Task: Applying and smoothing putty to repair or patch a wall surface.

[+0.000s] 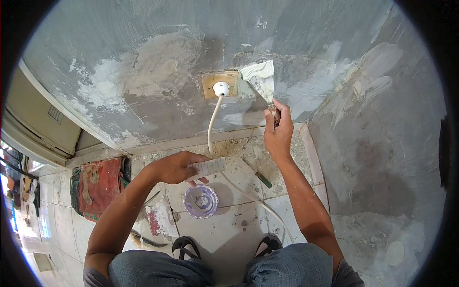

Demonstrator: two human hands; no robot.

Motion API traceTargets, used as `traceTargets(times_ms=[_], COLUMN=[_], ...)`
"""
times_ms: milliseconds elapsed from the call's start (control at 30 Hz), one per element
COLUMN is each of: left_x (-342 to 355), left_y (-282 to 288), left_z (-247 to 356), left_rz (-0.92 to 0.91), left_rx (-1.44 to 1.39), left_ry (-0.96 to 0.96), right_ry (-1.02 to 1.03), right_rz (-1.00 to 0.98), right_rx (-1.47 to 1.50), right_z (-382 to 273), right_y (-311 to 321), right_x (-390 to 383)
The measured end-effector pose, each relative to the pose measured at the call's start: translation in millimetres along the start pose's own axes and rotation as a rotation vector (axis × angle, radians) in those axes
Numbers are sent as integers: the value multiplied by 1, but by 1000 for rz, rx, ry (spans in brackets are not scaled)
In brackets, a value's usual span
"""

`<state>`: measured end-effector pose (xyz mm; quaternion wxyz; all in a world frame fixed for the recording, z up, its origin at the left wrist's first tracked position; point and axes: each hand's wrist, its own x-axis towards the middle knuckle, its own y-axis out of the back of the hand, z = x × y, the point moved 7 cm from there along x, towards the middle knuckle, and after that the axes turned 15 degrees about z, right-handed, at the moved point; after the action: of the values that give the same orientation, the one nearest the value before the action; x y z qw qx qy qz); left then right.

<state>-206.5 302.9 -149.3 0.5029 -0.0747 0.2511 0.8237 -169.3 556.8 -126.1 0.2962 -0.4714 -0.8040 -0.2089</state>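
My right hand (279, 131) is closed round the handle of a putty knife (264, 82). White filler coats the knife's blade, which is up at the grey wall just right of a socket plate (206, 86). Into that yellowed plate goes a white round plug (221, 88) with a white cable (213, 119) hanging down. My left hand (174, 167) grips a pale, flat rectangular piece (207, 168) with faint marks on it; its exact kind is unclear. Below that hand, a purple-and-white bowl (187, 201) stands on the floor, smeared with white.
A green-handled screwdriver (263, 180) lies near the wall base among dust. A smeared white piece with a red part (162, 217) is on the tiles at my left, near a red and dark bag (100, 186). The cable runs across the floor by my feet. Another wall (377, 158) closes the right side.
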Motion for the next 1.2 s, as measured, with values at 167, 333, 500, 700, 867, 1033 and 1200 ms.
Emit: traceTargets(times_ms=[167,333,500,700,867,1033,1200], left_x=[-3,-7,-10,-3,0,-1,1], left_y=[1,5,15,15,14,17,18], left_z=[-3,1,4,10,14,7,4], left_rz=[-8,17,27,27,17,34,35], left_rx=[-29,-50,-68,-47,-69,-78,-88], left_ry=[-1,-21,-57,-88,-103,-95,-91], right_ry=[-26,-46,-45,64,-64,-199,-230], right_rz=[27,-6,-132,-430,-608,-707,-724], right_rx=[41,41,-69,-211,-150,-289,-280], right_z=[-18,-35,-46,-62,-48,-47,-31], right_y=[7,44,83,80,62,39,19], right_x=[12,32,50,73,103,139,157])
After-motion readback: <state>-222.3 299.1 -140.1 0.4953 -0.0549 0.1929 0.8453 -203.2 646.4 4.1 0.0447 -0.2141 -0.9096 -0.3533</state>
